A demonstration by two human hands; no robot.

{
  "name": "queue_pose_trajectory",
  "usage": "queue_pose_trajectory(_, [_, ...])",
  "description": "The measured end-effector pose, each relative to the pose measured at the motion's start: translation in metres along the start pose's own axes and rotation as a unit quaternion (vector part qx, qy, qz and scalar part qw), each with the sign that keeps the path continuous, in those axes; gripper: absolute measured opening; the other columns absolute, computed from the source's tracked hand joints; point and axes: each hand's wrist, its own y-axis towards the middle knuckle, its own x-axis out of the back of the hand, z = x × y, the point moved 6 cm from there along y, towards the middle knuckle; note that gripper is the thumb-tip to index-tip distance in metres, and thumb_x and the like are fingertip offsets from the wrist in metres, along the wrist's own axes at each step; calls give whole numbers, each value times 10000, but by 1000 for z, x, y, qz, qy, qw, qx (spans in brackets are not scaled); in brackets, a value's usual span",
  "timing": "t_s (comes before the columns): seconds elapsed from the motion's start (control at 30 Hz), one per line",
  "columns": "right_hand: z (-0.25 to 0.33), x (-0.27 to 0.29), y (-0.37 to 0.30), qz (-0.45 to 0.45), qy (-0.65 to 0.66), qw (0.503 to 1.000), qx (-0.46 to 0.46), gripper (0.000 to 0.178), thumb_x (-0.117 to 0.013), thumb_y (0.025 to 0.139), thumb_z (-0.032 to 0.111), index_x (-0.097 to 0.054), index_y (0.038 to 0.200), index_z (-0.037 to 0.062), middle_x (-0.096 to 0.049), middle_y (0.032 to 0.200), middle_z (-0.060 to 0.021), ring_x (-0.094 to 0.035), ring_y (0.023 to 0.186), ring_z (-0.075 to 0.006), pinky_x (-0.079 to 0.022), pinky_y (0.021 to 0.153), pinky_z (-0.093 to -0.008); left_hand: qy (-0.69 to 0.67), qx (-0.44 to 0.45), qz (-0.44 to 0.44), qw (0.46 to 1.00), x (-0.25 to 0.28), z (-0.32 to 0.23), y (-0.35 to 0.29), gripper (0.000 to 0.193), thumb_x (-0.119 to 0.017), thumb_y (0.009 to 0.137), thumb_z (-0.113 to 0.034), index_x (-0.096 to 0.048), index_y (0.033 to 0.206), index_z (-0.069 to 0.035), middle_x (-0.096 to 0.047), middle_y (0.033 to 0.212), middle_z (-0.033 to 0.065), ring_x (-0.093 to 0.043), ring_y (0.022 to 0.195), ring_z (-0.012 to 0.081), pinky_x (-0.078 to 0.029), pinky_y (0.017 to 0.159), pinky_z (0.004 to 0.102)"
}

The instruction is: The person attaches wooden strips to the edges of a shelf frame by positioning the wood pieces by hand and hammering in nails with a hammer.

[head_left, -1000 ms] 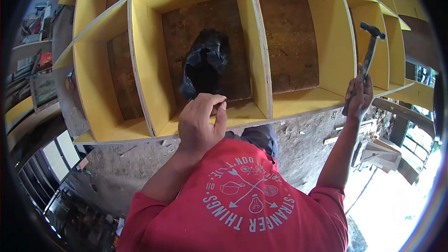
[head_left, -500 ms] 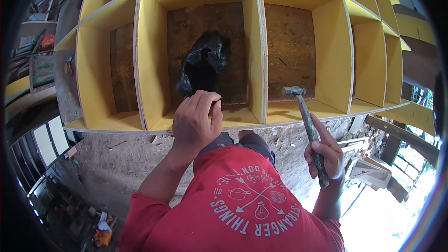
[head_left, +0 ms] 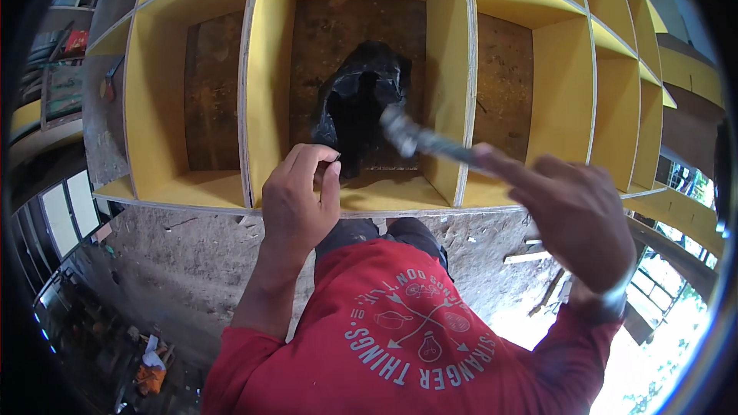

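My right hand (head_left: 580, 215) is closed round the handle of a hammer (head_left: 440, 146). The hammer lies nearly level, its motion-blurred head pointing left over the middle compartment of a yellow wooden shelf unit (head_left: 265, 69). My left hand (head_left: 294, 194) is at the near edge of that compartment, thumb and forefinger pinched together. A tiny dark thing shows at their tips, too small to name. Just beyond these fingers a crumpled black plastic bag (head_left: 350, 104) rests on the brown backing board (head_left: 311, 38) inside the compartment.
Yellow dividers split the unit into several compartments on both sides. A tool with a red handle (head_left: 108, 88) lies on a grey surface at the left. Below the unit is a rough, dusty floor (head_left: 192, 261) with scraps. Wooden pieces (head_left: 530, 257) lie at the right.
My right hand has raised the hammer and swung it leftward, from over the right compartment to over the middle one. My left hand, still pinching, sits slightly farther left in the view.
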Motion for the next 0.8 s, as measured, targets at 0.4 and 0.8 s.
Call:
queue_pose_trajectory(0.4, [58,-108,132,294,-226,924,88,129,-721,900,149,-824,827,174,-788,810,-40,-786,837,-216,-569,658,-363,22,-18,-15,1000,-2,11,2,80,-687,929,-19,-646,998,-25,-694,929,127,-713,783,306,-547,695,391])
queue_pose_trajectory(0.8, [42,-94,120,314,-220,923,31,98,-729,905,173,-821,876,158,-782,833,-37,-781,854,-231,-570,683,-369,13,-63,-28,998,-4,4,5,73,-693,943,-14,-650,1002,-7,-700,943,155,-711,808,307,-557,718,381])
